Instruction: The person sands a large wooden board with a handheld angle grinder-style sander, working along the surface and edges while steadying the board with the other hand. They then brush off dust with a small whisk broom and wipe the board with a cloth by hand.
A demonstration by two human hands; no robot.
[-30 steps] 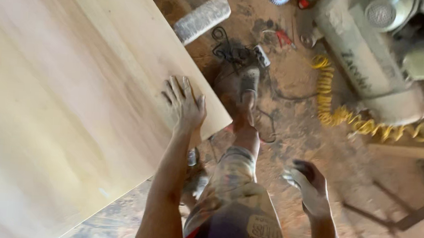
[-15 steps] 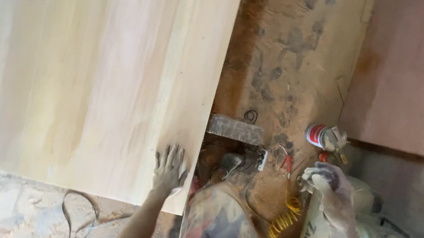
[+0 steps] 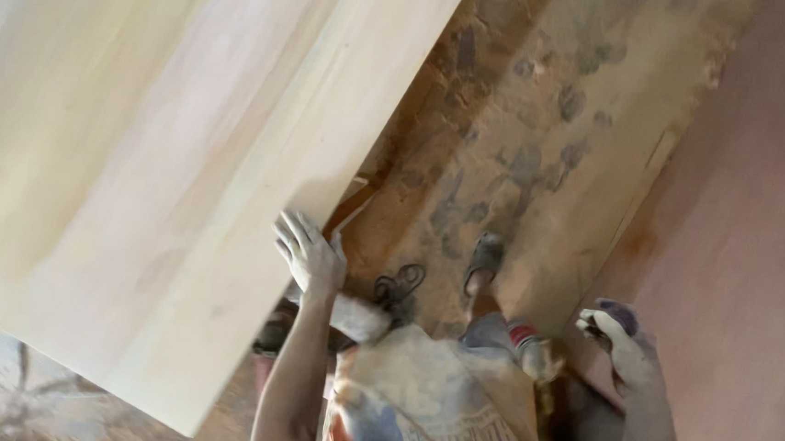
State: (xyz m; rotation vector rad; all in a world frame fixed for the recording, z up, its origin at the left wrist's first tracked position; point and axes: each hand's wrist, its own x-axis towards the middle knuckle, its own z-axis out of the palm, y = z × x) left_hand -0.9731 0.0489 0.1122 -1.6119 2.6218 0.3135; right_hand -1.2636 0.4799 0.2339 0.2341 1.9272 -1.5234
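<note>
Board (image 3: 157,158) swinging further across the dusty floor (image 3: 528,119); left hand (image 3: 309,253) pressing flat, grip open; right hand (image 3: 619,342) hanging loosely curled, empty.

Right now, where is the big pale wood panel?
Head view: the wood panel fills the upper left, its right edge under the left hand, above the dusty floor.

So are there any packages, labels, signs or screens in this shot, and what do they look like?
No packages, labels, signs or screens show clearly.
Shorts: bottom centre, beige cloth with a blurred red and blue print.
Panel: large pale wood board, upper left, under the left hand.
</note>
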